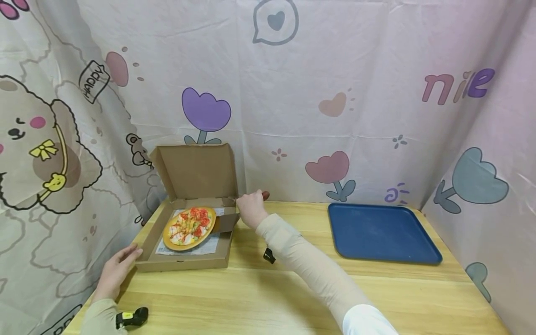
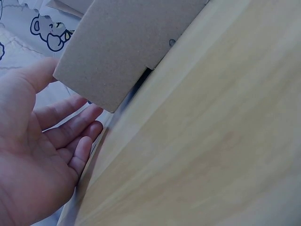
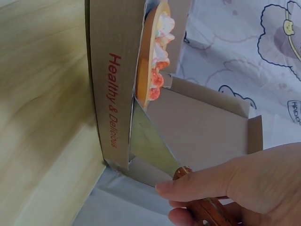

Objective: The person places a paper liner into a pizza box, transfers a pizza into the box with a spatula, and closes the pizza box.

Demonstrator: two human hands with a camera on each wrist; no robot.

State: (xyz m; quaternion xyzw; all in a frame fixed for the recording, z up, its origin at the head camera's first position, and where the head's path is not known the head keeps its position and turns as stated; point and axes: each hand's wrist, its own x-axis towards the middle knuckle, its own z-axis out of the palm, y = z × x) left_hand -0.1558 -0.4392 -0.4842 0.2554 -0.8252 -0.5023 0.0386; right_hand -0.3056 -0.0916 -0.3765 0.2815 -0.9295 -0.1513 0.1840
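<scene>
Right wrist view shows the right hand (image 3: 249, 183) closed around the reddish-brown wooden handle (image 3: 209, 212) of one flat, triangular metal server (image 3: 153, 141); the blade should be stiff, perhaps slippery, and the handle is the place to hold it. Just left of the grip, at the blade's far end, sits one round, orange-rimmed pizza (image 1: 190, 228) with red and white toppings, likely light and best borne from beneath. Around it stands one open brown cardboard box (image 1: 184, 266), probably easily dented, with white paper (image 1: 209, 245) inside. Farther left of the grip, one left hand (image 2: 37, 146) rests loose-fingered at the box's near corner. Right of the grip, well apart, lies one blue rectangular tray (image 1: 385, 235) on one pale wooden table (image 1: 293, 298)
</scene>
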